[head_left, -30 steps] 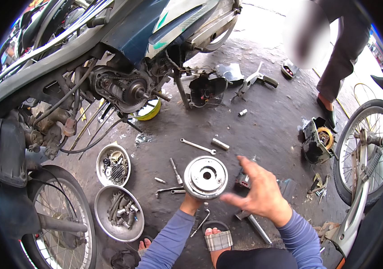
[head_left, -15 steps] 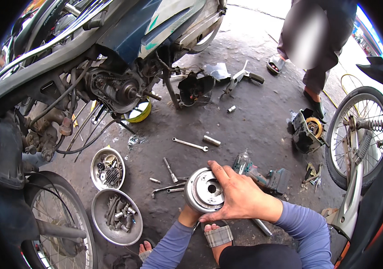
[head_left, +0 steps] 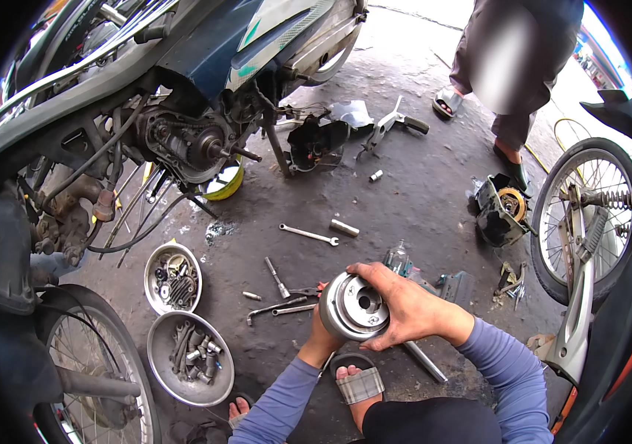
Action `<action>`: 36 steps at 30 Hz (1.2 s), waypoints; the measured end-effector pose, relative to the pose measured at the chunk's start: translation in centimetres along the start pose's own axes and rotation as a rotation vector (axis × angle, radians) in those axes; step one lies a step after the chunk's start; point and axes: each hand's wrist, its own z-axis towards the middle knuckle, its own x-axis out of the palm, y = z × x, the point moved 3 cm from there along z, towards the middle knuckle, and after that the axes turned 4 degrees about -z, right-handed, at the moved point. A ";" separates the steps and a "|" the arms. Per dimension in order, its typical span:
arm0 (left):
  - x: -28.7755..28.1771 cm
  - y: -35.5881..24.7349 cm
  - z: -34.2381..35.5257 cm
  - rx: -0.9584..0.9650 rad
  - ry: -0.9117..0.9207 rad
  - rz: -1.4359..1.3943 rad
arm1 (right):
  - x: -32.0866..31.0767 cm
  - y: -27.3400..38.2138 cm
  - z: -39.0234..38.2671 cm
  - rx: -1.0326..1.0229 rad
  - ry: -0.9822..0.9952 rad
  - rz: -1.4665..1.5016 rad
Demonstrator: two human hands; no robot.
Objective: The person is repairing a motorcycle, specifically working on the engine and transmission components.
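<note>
A round silver metal flywheel (head_left: 349,314) with a centre hole sits between my two hands, raised above the ground and tilted so its stepped face shows. My right hand (head_left: 418,307) is closed over its right side, with fingers along the far rim and the thumb at the near edge. Under its left side is my left hand (head_left: 319,337), gripping from below; most of those fingers are hidden. Beyond my right hand, a teal and black cordless power tool (head_left: 434,281) lies partly covered. Left of the flywheel are pliers (head_left: 305,291) and a socket handle (head_left: 277,277).
A motorbike with an exposed engine (head_left: 190,144) stands at the upper left. Metal bowls of small parts (head_left: 196,277) and sockets (head_left: 154,355) sit at left. A wrench (head_left: 308,234), a removed engine cover (head_left: 499,214) and another bike's wheel (head_left: 545,244) are around. A person stands at upper right.
Both hands have carried the flywheel a little to the right and upward, and its face has tilted more. The view has shifted slightly.
</note>
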 end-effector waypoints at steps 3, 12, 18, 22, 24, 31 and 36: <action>-0.1 -0.1 -0.2 -0.032 0.014 -0.012 | -0.5 1.2 -0.2 0.126 0.097 -0.237; 0.5 -0.2 -1.3 0.019 0.098 0.172 | -0.9 3.2 0.0 -0.359 -0.074 -0.497; 0.8 0.5 -1.1 -0.194 0.115 -0.130 | -0.9 2.2 -0.2 0.090 0.260 -0.460; 0.9 -0.2 -0.7 0.034 0.056 0.099 | -1.5 2.9 -0.2 -0.015 0.108 -0.497; 1.0 0.8 -0.6 -0.190 -0.109 -0.315 | -1.6 2.2 -0.2 0.246 0.153 -0.448; 0.7 1.0 -0.3 -0.095 0.012 -0.138 | -2.8 4.7 0.1 -0.326 -0.012 -0.576; 1.9 1.2 -0.1 -0.404 0.033 -0.847 | -2.5 3.6 0.2 0.229 0.342 -0.423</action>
